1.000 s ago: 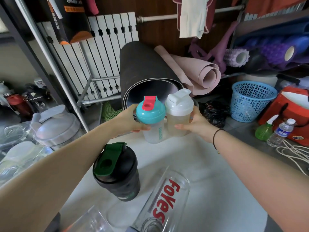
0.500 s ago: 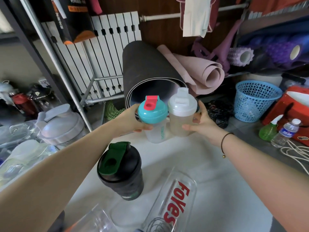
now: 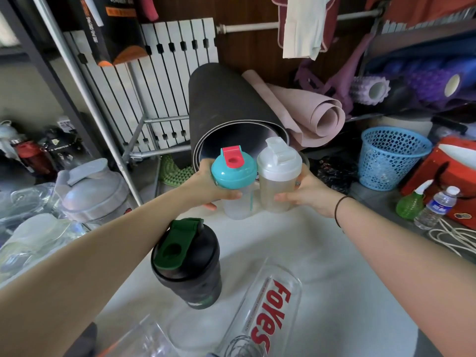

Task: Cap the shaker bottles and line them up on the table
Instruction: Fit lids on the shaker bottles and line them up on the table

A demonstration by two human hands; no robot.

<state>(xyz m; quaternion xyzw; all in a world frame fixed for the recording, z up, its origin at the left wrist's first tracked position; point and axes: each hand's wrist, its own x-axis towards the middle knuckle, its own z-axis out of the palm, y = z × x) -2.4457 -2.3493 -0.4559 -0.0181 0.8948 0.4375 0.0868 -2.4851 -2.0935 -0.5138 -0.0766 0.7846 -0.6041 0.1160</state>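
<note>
Two capped shaker bottles stand side by side at the far edge of the white table (image 3: 322, 279). My left hand (image 3: 208, 186) grips the teal-lidded bottle (image 3: 235, 181), whose flip cap is red. My right hand (image 3: 306, 195) holds the white-lidded bottle (image 3: 278, 176) just to its right. Nearer to me stands a black shaker (image 3: 188, 264) with a green flip cap. A clear bottle printed "Foyes" (image 3: 268, 307) lies at the front with no cap and a wire whisk ball (image 3: 242, 347) at its mouth.
A grey-lidded shaker (image 3: 90, 189) and clear containers sit at the left. Rolled black (image 3: 226, 119) and pink mats (image 3: 309, 114) lean behind the table. At the right are a blue basket (image 3: 391, 158), a green spray bottle (image 3: 409, 204), a water bottle (image 3: 435, 207) and white cord (image 3: 453, 238).
The two held bottles stay together at the table's far edge; the white one has tilted slightly, and my view has shifted a little.
</note>
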